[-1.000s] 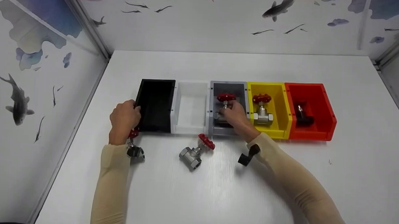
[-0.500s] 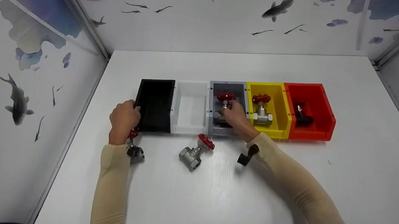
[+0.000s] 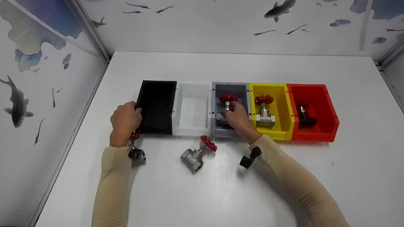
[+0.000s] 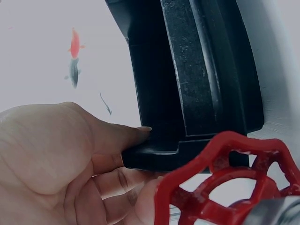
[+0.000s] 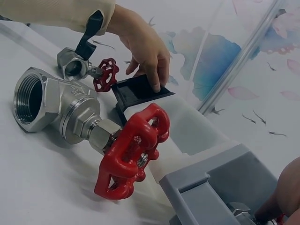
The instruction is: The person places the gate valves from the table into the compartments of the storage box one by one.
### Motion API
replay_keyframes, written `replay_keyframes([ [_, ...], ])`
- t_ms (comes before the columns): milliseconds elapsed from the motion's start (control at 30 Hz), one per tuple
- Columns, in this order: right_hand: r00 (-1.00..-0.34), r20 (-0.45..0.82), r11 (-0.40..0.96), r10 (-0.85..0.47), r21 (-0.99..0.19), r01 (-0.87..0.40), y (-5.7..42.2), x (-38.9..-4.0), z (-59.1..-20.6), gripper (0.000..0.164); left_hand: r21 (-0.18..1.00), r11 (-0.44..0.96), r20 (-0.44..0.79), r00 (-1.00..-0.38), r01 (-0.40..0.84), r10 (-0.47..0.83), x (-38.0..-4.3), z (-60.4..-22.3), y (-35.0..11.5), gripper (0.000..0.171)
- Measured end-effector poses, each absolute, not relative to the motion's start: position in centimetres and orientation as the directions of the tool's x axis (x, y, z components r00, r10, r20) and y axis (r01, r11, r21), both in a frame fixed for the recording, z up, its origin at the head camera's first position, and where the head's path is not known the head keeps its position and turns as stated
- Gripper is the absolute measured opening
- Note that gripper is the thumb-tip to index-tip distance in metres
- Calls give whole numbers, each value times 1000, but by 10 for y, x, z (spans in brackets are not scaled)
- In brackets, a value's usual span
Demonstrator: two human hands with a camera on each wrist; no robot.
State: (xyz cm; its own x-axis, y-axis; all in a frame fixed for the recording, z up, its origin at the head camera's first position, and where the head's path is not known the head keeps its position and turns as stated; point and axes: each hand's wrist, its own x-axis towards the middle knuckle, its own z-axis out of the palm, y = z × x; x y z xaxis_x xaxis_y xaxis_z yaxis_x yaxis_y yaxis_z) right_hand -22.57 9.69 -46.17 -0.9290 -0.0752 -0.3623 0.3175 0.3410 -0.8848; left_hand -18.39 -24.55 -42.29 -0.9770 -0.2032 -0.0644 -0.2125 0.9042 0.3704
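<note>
My left hand (image 3: 125, 119) pinches the left wall of the black bin (image 3: 157, 105). In the left wrist view the thumb lies over the rim and the fingers are below, outside. A valve with a red handwheel (image 4: 180, 183) lies by that wrist, partly covered by it in the head view. My right hand (image 3: 238, 118) reaches into the grey bin (image 5: 201, 173) and pinches a metal valve (image 3: 228, 98) at its neck, just under the red handwheel; the hand hides part of its body. Another red-wheeled valve (image 3: 193, 158) lies on the table between the hands.
Right of the black bin stands a white bin (image 3: 193, 110). A yellow bin (image 3: 283, 103) holds a red-wheeled valve (image 3: 265, 115); the red bin (image 3: 323, 104) at the end holds a black-handled valve (image 3: 306, 120). Panels (image 3: 198, 29) wall the white table (image 3: 219, 198).
Both hands keep their holds and places. The whole head view has shifted very slightly to the left.
</note>
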Motion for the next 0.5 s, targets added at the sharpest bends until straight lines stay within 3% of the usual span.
replay_keyframes([
  [500, -939, -337, 371, -72, -883, 289, 96, -225, -464, 55, 368, 906, -66, -978, -208, -198, -184, -423, -246, 38],
])
